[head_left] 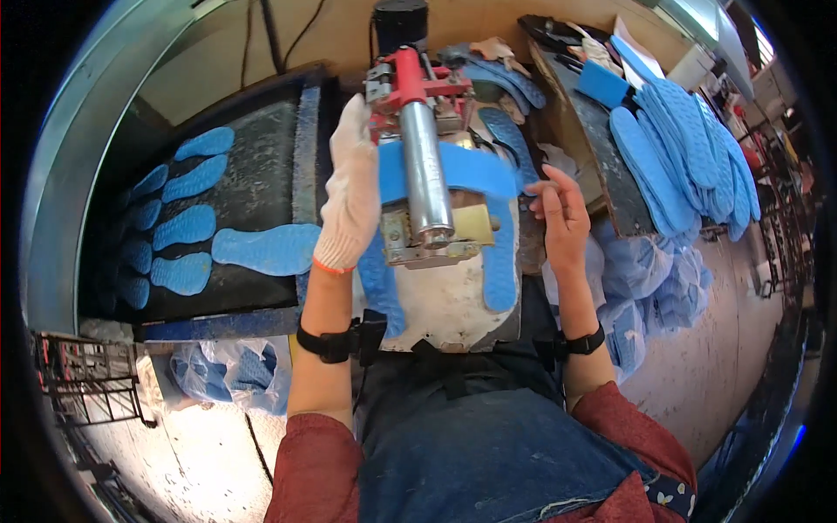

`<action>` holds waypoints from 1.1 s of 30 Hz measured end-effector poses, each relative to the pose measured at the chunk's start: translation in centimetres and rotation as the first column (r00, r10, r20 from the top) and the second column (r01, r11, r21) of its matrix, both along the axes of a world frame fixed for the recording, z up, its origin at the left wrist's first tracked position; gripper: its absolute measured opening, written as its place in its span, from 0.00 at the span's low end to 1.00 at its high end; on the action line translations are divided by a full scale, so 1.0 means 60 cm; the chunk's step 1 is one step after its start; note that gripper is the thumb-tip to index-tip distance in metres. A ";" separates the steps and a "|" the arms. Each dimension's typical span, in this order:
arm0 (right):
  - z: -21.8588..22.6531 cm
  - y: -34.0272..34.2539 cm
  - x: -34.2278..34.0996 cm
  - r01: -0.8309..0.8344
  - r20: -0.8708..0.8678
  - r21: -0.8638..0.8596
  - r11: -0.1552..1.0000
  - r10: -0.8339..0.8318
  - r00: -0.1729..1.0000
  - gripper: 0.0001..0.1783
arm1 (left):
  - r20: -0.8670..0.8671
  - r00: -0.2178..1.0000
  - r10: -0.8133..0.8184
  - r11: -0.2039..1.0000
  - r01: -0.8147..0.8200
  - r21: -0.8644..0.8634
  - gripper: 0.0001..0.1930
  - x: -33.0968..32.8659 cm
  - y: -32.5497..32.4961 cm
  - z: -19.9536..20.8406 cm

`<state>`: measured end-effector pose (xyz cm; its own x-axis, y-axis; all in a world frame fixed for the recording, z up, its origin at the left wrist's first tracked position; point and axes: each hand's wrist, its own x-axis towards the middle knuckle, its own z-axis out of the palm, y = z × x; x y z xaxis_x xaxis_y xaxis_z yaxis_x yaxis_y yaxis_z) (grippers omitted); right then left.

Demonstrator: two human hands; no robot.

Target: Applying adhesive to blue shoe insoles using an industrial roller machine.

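A press with a red frame and a shiny metal cylinder stands in front of me. A blue insole lies crosswise behind the cylinder. My left hand, in a white knitted glove, stands upright at the insole's left end with fingers stretched out; the thumb is hidden. My right hand is bare and raised just beyond the right end, fingers loosely bent and apart, holding nothing. More blue insoles lie under the cylinder's metal base, one on the right and another on the left.
On the left, several blue insoles lie on a dark belt. Textured insoles are heaped on a board at the right, beside a blue box. Plastic bags of insoles stand below; another bag is at lower left.
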<state>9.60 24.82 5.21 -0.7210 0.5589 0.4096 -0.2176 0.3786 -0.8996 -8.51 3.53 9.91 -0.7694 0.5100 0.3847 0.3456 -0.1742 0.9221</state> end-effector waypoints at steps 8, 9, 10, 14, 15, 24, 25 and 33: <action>-0.187 0.010 0.041 0.014 0.540 0.485 0.875 -0.312 0.782 0.33 | 0.415 0.907 -0.076 0.991 0.023 0.131 0.42 0.050 -0.052 -0.085; -0.202 -0.002 0.035 -0.043 0.552 0.582 0.812 -0.355 0.755 0.36 | 0.291 0.957 -0.004 1.000 0.010 -0.021 0.40 0.067 -0.068 -0.092; -0.211 -0.008 0.029 -0.051 0.570 0.586 0.809 -0.366 0.736 0.38 | 0.384 0.921 0.061 0.990 -0.006 -0.142 0.38 0.077 -0.084 -0.096; -0.211 0.007 0.014 0.008 0.504 0.475 0.880 -0.280 0.817 0.37 | 0.649 0.758 -0.068 0.997 0.036 0.062 0.36 0.111 -0.137 -0.080; -0.209 0.017 0.009 -0.009 0.458 0.391 0.920 -0.186 0.869 0.35 | 0.768 0.635 -0.081 0.984 -0.072 0.163 0.37 0.122 -0.142 -0.066; -0.224 0.031 0.011 0.013 0.595 0.143 0.990 -0.097 0.798 0.25 | 0.716 0.676 0.174 0.817 -0.505 0.278 0.29 0.031 -0.205 0.000; -0.225 0.031 0.011 0.020 0.622 0.153 0.988 -0.112 0.775 0.25 | 0.831 0.544 -0.118 0.629 -0.606 0.486 0.30 -0.022 -0.199 -0.011; -0.233 0.038 0.015 -0.016 0.564 0.110 0.994 -0.049 0.824 0.24 | 0.949 0.183 0.257 0.498 -0.867 0.032 0.27 -0.189 -0.191 -0.063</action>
